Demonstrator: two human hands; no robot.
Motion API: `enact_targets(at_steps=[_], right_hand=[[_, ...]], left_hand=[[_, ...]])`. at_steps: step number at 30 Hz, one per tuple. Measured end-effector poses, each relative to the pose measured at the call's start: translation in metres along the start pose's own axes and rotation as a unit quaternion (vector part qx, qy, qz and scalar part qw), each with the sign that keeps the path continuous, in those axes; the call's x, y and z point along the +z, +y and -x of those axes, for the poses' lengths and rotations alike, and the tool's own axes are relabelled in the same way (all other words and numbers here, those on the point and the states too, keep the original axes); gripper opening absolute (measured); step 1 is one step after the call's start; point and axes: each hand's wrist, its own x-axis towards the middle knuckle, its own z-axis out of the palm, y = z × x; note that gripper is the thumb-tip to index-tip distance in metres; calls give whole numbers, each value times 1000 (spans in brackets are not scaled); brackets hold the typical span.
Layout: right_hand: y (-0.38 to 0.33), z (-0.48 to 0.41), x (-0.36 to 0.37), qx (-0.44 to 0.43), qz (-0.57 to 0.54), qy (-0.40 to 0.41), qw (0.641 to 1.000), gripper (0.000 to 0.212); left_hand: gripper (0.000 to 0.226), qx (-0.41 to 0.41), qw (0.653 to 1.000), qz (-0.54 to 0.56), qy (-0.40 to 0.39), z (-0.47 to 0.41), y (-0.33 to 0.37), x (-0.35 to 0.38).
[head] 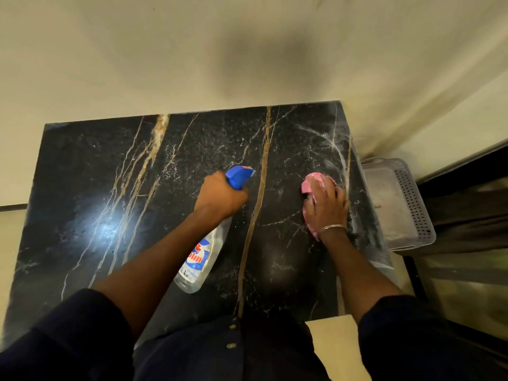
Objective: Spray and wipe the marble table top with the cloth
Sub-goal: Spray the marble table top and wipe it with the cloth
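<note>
A black marble table top (115,188) with gold and white veins fills the middle of the view. My left hand (221,196) grips the neck of a clear spray bottle (199,259) with a blue trigger head, held above the table's centre with the nozzle pointing away from me. My right hand (327,206) presses flat on a pink cloth (309,185) on the right part of the table. Wet streaks and droplets show on the marble beyond the cloth, toward the far right corner.
A cream wall runs behind the table. A grey perforated plastic basket (412,204) stands just off the table's right edge. Dark furniture or a frame sits at the far right. Pale floor shows at the left and near right.
</note>
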Motion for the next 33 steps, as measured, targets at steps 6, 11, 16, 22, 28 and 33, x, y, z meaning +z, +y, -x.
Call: enact_targets(at_steps=[6,11,16,22,28,33], right_hand=[[-30,-29,2,115,-16,7,993,52],[-97,-28,14,-55,-29,-30,998,54],[-112,-27,24,-184,-27,-61,981,56],[-47,-72,9,-75,-6,-16,997,56],[-36,-112,9,149,-20,23,988,56],[-89,-128,14,112,-26,4,993,57]], left_hand=[[22,-20,1000,1,0,-16,5,0],[19,-19,1000,3,3,-21,10,4],[31,-39,999,9,5,-31,11,8],[29,-31,999,5,-21,-46,11,6],[32,-42,999,17,-22,-57,8,4],[31,-54,998,21,-23,-65,3,3]])
